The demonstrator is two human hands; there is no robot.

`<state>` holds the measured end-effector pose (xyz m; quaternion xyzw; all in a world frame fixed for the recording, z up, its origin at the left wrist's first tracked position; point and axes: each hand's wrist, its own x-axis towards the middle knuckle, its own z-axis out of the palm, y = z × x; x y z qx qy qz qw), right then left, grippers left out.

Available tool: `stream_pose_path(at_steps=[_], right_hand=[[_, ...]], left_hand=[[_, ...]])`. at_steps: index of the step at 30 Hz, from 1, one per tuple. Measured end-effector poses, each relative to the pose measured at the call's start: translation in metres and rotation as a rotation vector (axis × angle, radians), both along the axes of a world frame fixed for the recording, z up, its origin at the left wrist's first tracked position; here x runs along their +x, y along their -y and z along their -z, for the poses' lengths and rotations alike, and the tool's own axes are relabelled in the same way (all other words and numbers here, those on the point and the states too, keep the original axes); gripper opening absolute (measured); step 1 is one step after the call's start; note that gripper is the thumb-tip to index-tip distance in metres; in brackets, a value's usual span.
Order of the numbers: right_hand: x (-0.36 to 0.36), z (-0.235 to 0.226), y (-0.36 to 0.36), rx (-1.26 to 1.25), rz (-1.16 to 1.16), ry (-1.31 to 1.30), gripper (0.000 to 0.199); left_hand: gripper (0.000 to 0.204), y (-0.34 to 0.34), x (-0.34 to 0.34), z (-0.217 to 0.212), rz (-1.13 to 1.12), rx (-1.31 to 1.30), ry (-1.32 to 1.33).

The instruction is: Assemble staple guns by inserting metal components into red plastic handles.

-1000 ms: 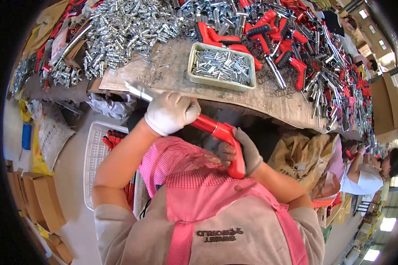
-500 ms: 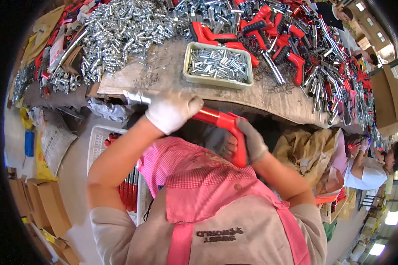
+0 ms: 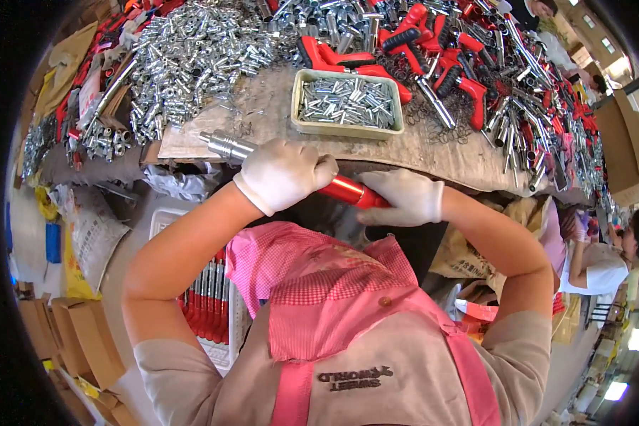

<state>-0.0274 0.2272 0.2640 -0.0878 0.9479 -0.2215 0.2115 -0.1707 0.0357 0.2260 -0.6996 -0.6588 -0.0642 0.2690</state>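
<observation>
A red pistol-grip tool with a stepped silver barrel [image 3: 227, 145] lies crosswise in front of me, just off the table's near edge. My left hand [image 3: 280, 176], in a white glove, is wrapped round its middle, where silver meets the red tube [image 3: 344, 189]. At the tube's right end, my gloved right hand [image 3: 405, 198] closes over it and hides that end. The pistol handle does not show. Beyond my hands a cream tray [image 3: 348, 130] of short metal pins stands on the table [image 3: 270, 92].
Silver fittings [image 3: 199, 57] are heaped at the back left. Red pistol handles [image 3: 468, 92], springs and metal tubes cover the right. A white crate [image 3: 238, 312] of red-and-silver tools stands by my left elbow. Crumpled brown paper sacks [image 3: 468, 248] lie right. A co-worker [image 3: 600, 263] sits far right.
My right hand has moved from the red pistol handle up onto the tube's end. The handle has gone out of sight. My left hand keeps its hold, with the barrel slightly shifted.
</observation>
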Motion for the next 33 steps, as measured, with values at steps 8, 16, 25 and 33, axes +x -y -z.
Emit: stream_pose_path(at_steps=[8, 16, 25, 33], right_hand=[[-0.009, 0.008, 0.003, 0.307, -0.008, -0.243, 0.052], [-0.023, -0.004, -0.007, 0.502, -0.082, -0.356, 0.045], [-0.044, -0.011, -0.022, 0.625, -0.601, -0.889, 0.016], [-0.034, -0.024, -0.046, 0.326, -0.355, -0.541, 0.04]], left_hand=[[0.017, -0.004, 0.005, -0.003, -0.109, 0.01, 0.06], [0.019, -0.016, 0.008, -0.007, -0.378, -0.291, 0.247], [0.022, -0.013, 0.006, -0.001, -0.113, -0.878, 2.152], [0.039, -0.005, -0.003, 0.006, -0.31, -0.329, 0.956]])
